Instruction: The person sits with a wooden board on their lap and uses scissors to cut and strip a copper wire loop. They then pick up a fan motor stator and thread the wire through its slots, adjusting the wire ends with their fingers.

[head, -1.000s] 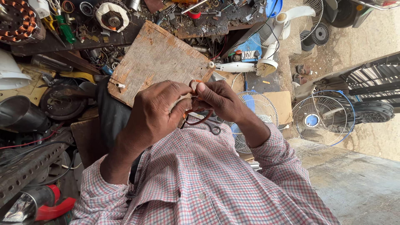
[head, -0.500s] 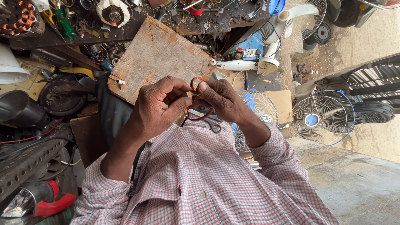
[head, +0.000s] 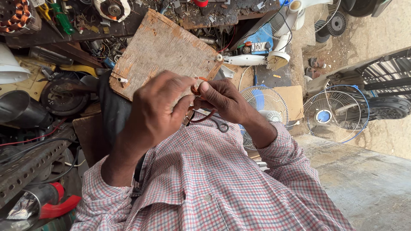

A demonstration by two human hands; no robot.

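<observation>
The fingers of both hands have closed tighter on the thin reddish-brown copper wire loop, now held closer together above the worn wooden board on the tabletop.

A worn wooden board lies on a crowded bench that carries a copper motor winding, a green screwdriver and many small metal parts. To the right, the floor is bare grey concrete in daylight, and two fan grilles stand there near a flat piece of cardboard. At the lower left lie a perforated metal bar and a red tool.
</observation>
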